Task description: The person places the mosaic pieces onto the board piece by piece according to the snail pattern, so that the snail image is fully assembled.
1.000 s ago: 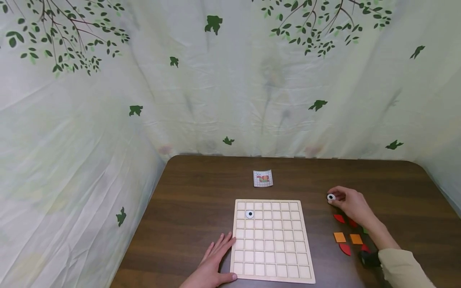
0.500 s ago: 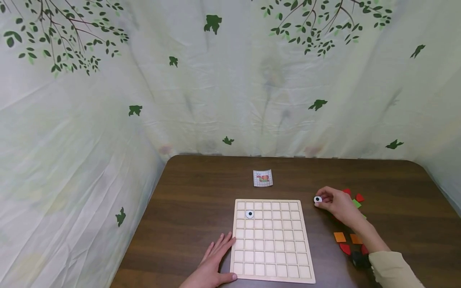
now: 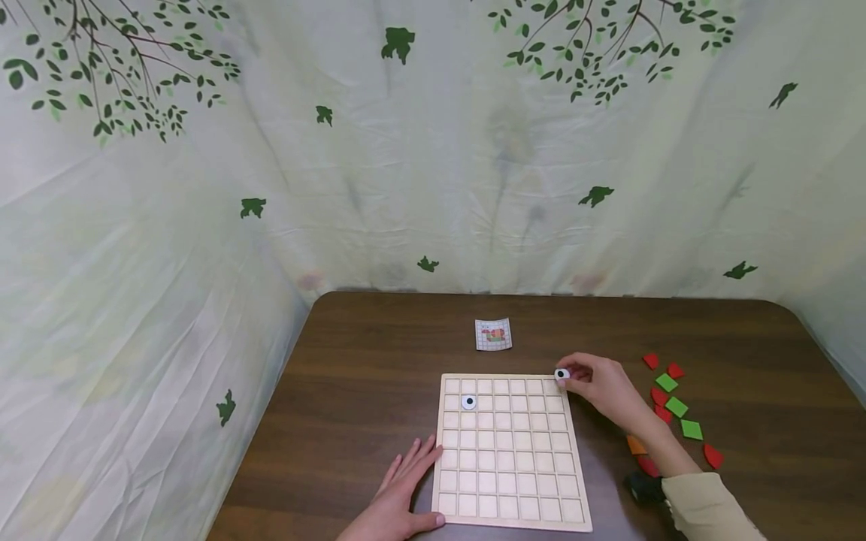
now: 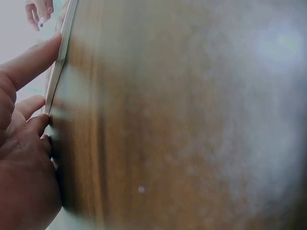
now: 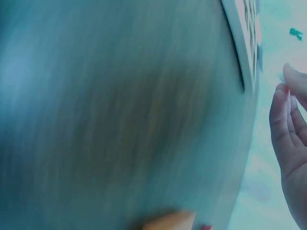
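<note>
A pale wooden grid board (image 3: 509, 451) lies on the dark table, with one white disc with a black dot (image 3: 469, 403) in a cell near its upper left. My right hand (image 3: 598, 383) pinches a second white disc with a black dot (image 3: 562, 373) just over the board's upper right corner. My left hand (image 3: 399, 496) lies flat on the table, fingers straight, touching the board's left edge (image 4: 60, 62). The right wrist view is blurred; it shows my fingers (image 5: 288, 124) and the board's edge (image 5: 242, 48).
A small picture card (image 3: 493, 334) lies beyond the board. Red, green and orange flat tiles (image 3: 676, 406) are scattered on the table (image 3: 365, 376) to the right of the board. A leaf-printed cloth backdrop stands behind and to the left of the table.
My right hand has carried the white disc leftward from the tile pile to the board's upper right corner. More tiles now show to the right. The left hand has not moved.
</note>
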A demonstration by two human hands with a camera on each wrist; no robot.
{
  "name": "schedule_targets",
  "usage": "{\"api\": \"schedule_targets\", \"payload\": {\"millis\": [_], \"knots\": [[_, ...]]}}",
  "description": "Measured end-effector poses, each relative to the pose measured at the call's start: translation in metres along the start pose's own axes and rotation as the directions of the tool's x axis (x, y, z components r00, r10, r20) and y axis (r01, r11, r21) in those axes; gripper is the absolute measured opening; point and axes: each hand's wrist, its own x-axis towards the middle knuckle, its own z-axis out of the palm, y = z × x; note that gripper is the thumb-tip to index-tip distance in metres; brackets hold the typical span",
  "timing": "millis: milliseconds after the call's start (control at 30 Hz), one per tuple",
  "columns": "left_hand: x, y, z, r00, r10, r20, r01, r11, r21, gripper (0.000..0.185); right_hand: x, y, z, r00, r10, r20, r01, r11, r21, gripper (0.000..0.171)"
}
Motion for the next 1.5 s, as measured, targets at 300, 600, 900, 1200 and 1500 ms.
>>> {"api": "schedule_targets", "payload": {"millis": [300,600,900,1200,1500], "knots": [[0.000,-0.001,0.000,1.000,-0.006,-0.002,0.006,1.000,0.007,0.089,0.005,-0.018,0.018,0.999,-0.040,0.032,0.037,0.996,0.077,0.025],[-0.003,-0.002,0.002,0.999,0.045,-0.024,-0.044,0.999,0.015,0.089,0.012,-0.035,0.031,0.996,-0.066,0.056,0.057,0.987,0.149,0.020],[-0.002,-0.002,0.002,1.000,0.014,-0.009,-0.014,1.000,0.016,0.089,0.020,-0.048,0.046,0.988,-0.101,0.116,0.079,0.981,0.177,0.021],[-0.001,0.000,0.001,0.999,0.029,-0.023,-0.029,0.999,0.032,0.088,0.028,-0.059,0.061,0.979,-0.115,0.169,0.082,0.978,0.193,0.021],[-0.002,0.002,0.001,0.997,0.066,-0.036,-0.065,0.998,0.005,0.087,0.031,-0.065,0.073,0.968,-0.147,0.202,0.104,0.973,0.208,0.021]]}}
